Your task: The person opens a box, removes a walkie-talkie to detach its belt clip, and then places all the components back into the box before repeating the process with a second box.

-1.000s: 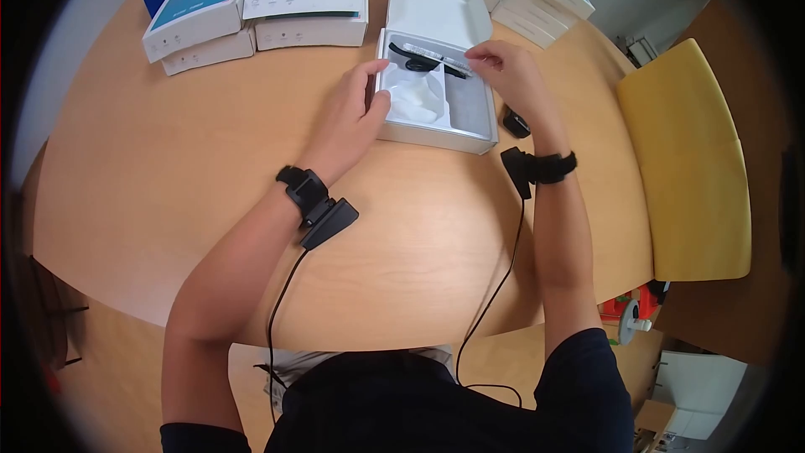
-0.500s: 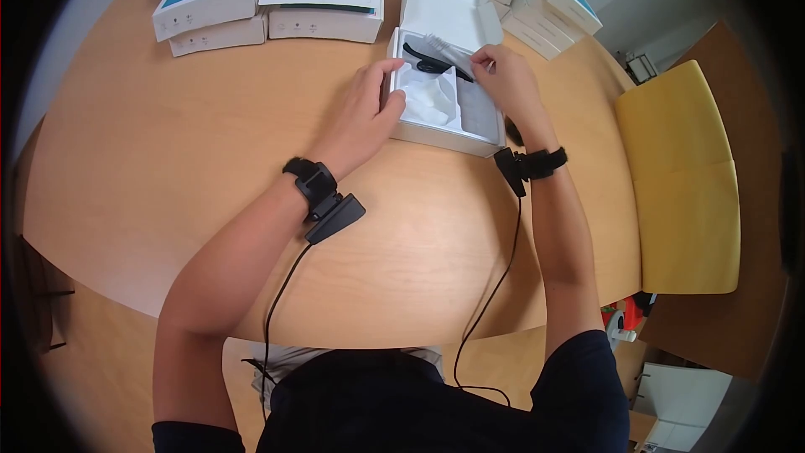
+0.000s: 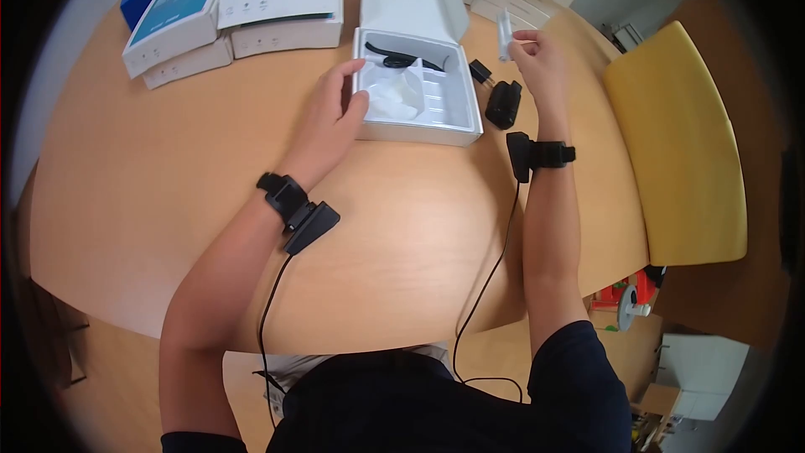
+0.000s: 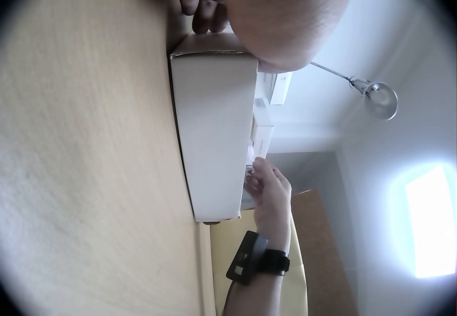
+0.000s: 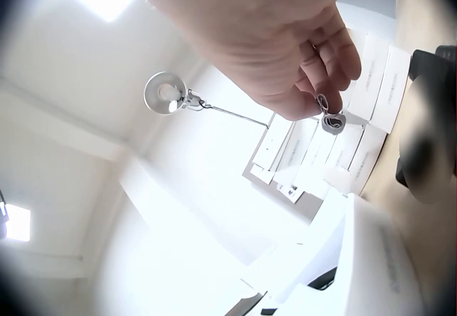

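Note:
An open white cardboard box point(image 3: 417, 133) sits on the table with its lid point(image 3: 412, 2) folded back. My left hand point(image 3: 325, 116) holds the box's left side, thumb and index tips over the rim, other fingers against the outer wall. Inside lie a coiled black cable point(image 3: 400, 60), a crumpled white wrapping point(image 3: 390, 94) and a white tray with a slotted compartment point(image 3: 434, 99). My right hand point(image 3: 541, 65) is raised right of the box, pinching a slim clear plastic packet point(image 3: 504, 35) between thumb and fingers. In the right wrist view the packet's rolled end point(image 5: 333, 123) shows beyond the fingertips.
Right of the box lie a black plug adapter point(image 3: 480, 71) and a chunky black device point(image 3: 503, 105). White-and-teal boxes point(image 3: 281, 2) are stacked at the back left, more white boxes point(image 3: 516, 2) at the back right. A yellow chair point(image 3: 683, 147) stands by the right table edge.
My right hand has lifted the clear packet out of the box's right part and carried it right, uncovering the slotted compartment. My left hand stays on the box's left side.

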`<state>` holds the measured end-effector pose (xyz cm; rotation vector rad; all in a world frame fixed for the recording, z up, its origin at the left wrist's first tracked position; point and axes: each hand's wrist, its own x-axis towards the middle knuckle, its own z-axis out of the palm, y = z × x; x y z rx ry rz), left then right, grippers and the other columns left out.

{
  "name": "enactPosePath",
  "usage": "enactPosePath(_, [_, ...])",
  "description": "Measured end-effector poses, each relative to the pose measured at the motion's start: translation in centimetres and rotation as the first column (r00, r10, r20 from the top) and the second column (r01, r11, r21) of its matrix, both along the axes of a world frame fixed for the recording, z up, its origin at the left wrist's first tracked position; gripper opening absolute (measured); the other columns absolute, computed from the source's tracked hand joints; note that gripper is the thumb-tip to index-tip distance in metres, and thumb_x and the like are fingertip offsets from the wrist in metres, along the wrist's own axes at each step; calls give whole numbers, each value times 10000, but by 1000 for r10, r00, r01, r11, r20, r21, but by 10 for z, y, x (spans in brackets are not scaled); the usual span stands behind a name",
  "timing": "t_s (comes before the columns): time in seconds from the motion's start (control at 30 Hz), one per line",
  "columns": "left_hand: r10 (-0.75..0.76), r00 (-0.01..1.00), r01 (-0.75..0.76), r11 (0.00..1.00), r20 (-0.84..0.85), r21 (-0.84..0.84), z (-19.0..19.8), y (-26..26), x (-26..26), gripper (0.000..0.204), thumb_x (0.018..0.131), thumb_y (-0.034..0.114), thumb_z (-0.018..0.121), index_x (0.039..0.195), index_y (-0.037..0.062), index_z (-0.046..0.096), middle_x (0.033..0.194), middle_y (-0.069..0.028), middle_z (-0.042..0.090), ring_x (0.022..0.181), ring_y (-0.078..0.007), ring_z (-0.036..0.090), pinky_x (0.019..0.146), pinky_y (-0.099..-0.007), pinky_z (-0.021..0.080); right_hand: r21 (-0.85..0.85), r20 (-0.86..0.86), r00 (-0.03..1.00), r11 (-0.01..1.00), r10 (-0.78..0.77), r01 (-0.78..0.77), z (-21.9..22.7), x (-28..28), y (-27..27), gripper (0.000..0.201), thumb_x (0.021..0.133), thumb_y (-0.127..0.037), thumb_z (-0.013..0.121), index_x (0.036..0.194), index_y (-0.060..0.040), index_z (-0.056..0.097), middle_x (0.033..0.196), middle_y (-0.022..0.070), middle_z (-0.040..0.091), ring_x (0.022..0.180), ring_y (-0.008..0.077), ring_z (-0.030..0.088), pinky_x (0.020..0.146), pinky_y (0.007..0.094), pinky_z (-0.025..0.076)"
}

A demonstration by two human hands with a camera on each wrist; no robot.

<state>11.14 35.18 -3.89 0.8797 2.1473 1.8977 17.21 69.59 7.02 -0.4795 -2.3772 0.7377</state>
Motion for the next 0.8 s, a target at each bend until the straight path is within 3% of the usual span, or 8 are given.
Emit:
enactPosePath(0.07, [-21,998,22,1000,53,-11,6,-1,2,463,1117,153,533,1562,48,459,1413,-102,581,1310,-185,551,1126,-330,432,13,42,999,1000,-23,23,-13,-2,15,315,872,-218,758,1099,0,775,926,135,794,861,232,763,785,357,597])
enactPosePath(0.17, [-46,997,49,998,-61,48,-5,2,-6,472,1116,125,518,1568,15,440,1441,-109,573,1339,-191,547,1171,-337,404,26,114,993,999,-27,25,-28,-6,31,308,849,-250,763,1061,-27,791,916,144,797,874,284,772,801,391,603])
enactPosePath(0.23, [-60,998,60,996,-10,63,-4,1,-5,475,1114,107,507,1572,3,433,1468,-122,563,1363,-199,541,1183,-342,395,45,116,992,998,-40,35,-37,-6,30,286,843,-265,762,1006,-34,802,934,163,799,902,316,772,822,416,602])
enactPosePath(0.5, [-85,995,82,994,45,66,3,0,-1,497,1112,109,496,1595,22,416,1540,-147,521,1405,-208,510,1192,-346,379,62,281,955,995,-95,81,-36,0,20,289,867,-294,757,1015,-54,819,940,159,801,899,316,768,842,423,599])
enactPosePath(0.6, [-69,998,69,995,-4,66,-5,0,-6,494,1115,114,496,1594,23,417,1530,-140,526,1383,-198,516,1182,-338,381,44,277,957,996,-85,75,-24,3,12,358,896,-319,791,1048,5,790,944,129,794,856,250,755,794,382,594])
enactPosePath(0.67, [-101,990,93,993,100,78,4,1,0,491,1116,113,500,1592,23,418,1520,-132,529,1365,-189,521,1173,-333,388,60,145,988,997,-55,47,-28,-2,20,366,931,-332,779,1060,11,789,938,125,795,852,233,754,783,370,592])
enactPosePath(0.8, [-92,988,85,994,126,63,11,-3,5,489,1118,110,508,1589,19,414,1511,-123,529,1338,-177,529,1155,-325,402,4,19,990,990,139,-139,-16,-10,-1,366,1002,-343,739,1087,9,790,929,117,794,853,200,752,768,329,584])
